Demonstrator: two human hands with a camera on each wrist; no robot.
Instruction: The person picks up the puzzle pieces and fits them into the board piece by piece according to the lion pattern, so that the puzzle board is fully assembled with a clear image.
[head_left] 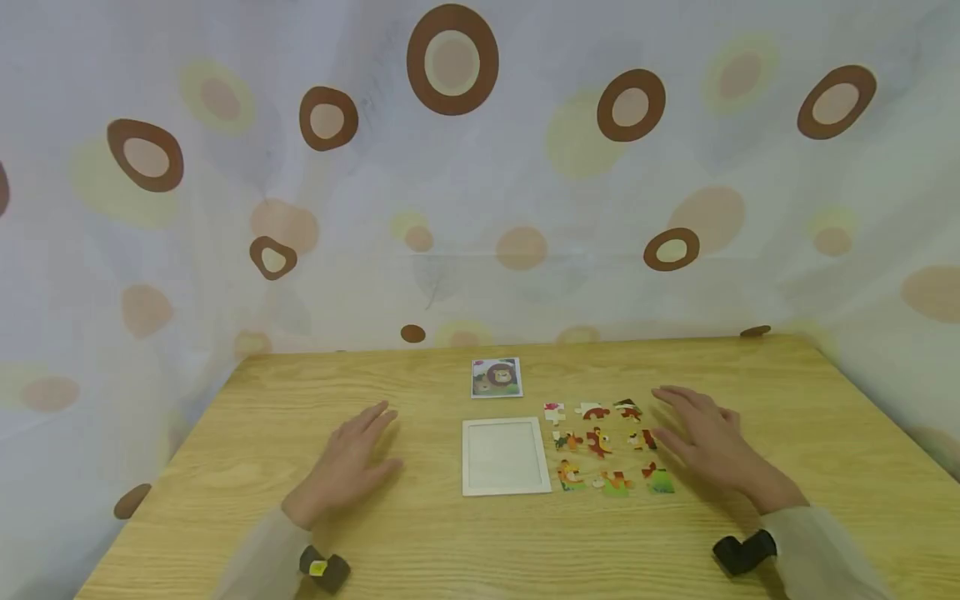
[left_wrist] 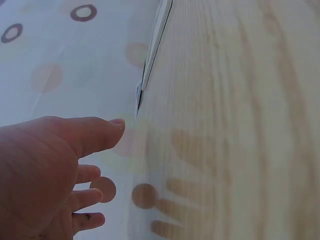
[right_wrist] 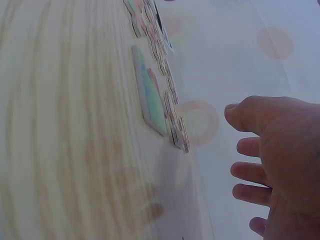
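My left hand hovers above the left part of the table, fingers relaxed and holding nothing. To its right lies a white square puzzle frame with a bare pale inside. Loose jigsaw pieces, several in three rows, lie just right of that frame. Beside their right edge is my right hand, its fingers loosely extended and nothing in them. Behind the frame sits a small square picture card showing a lion. In the right wrist view, a green piece lies nearest the right hand.
The wooden table runs back to a white curtain with brown and beige rings, which also hangs at both sides. A dark wrist device is on the left sleeve, and another dark wrist device on the right.
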